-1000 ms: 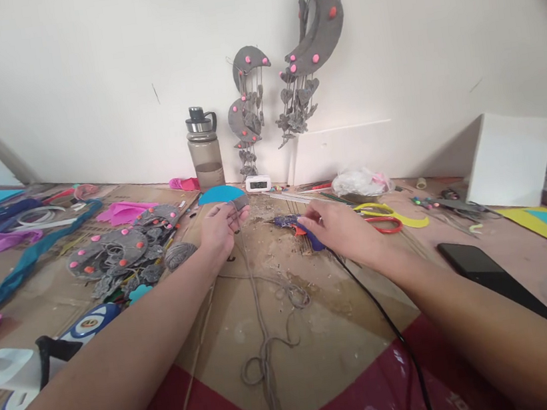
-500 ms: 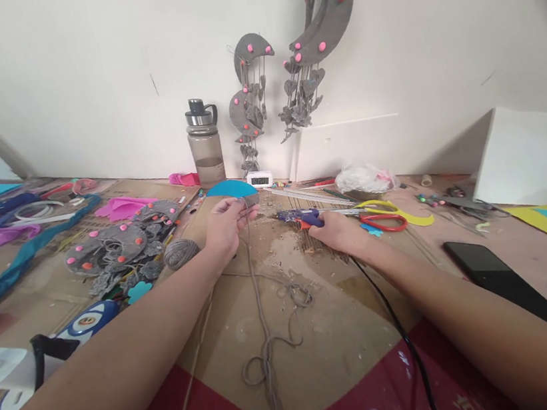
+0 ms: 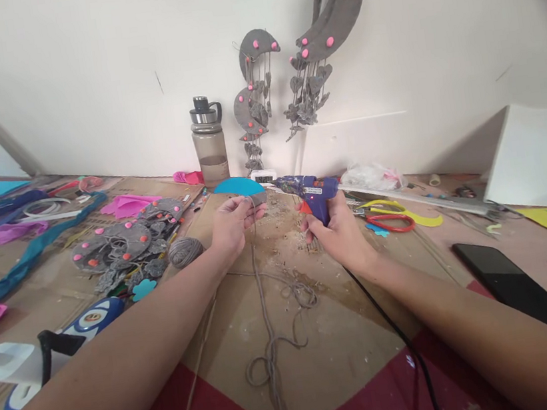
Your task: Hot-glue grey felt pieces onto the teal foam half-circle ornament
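Observation:
Pinched in my left hand (image 3: 233, 225) is a blue crescent (image 3: 238, 186) of sheet material, its lower part wrapped in grey yarn. A strand of grey yarn (image 3: 260, 287) hangs from it and runs down the cardboard in loose loops. My right hand (image 3: 338, 233) is closed around the handle of a blue hot glue gun (image 3: 319, 192), raised above the cardboard with its nozzle pointing left toward the crescent, apart from it. The gun's black cord (image 3: 386, 318) trails toward me. A grey yarn ball (image 3: 185, 251) lies beside my left wrist.
Red and yellow scissors (image 3: 388, 217) lie behind my right hand, a phone (image 3: 494, 270) to the right. Left are yarn-covered crescents (image 3: 117, 242) and a blue-and-white tool (image 3: 90, 320). A bottle (image 3: 210, 146) stands near the wall, where finished-looking crescent hangings (image 3: 251, 110) hang.
My right hand has lifted the glue gun off the cardboard and turned it upright. My left hand still holds the crescent, nearly in place. The view has shifted slightly.

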A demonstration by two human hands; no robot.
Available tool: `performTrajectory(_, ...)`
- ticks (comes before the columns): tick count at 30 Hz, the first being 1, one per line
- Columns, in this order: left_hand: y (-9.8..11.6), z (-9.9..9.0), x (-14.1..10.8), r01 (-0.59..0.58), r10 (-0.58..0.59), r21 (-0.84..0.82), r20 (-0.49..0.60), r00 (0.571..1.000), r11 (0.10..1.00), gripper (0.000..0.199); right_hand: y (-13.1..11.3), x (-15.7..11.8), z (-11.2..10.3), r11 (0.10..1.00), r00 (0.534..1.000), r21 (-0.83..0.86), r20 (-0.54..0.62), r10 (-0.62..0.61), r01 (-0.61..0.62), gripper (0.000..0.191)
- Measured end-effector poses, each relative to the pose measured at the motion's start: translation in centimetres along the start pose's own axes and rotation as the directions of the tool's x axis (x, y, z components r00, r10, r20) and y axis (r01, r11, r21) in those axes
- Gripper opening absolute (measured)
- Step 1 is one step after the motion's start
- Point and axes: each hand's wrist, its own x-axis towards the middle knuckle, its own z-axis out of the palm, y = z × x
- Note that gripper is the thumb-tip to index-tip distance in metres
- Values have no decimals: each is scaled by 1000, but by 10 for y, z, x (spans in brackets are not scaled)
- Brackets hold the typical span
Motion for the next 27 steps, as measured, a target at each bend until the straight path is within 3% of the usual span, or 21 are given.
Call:
performTrajectory(5,-1,3,-2,4,-4,23,3,1000,1000,18,-3,-6,-2,953,991,-274,48,-121,130,33)
performTrajectory(10,-3,5,-3,16,-17,30,18,1000,999,21,5,-5,0,902,970,-357,79,-232,245,40)
performTrajectory(27,-7,11,-7,-33,34,167,-2,999,985,14,6,-10,7,835,965,-484,117,-235,262,36)
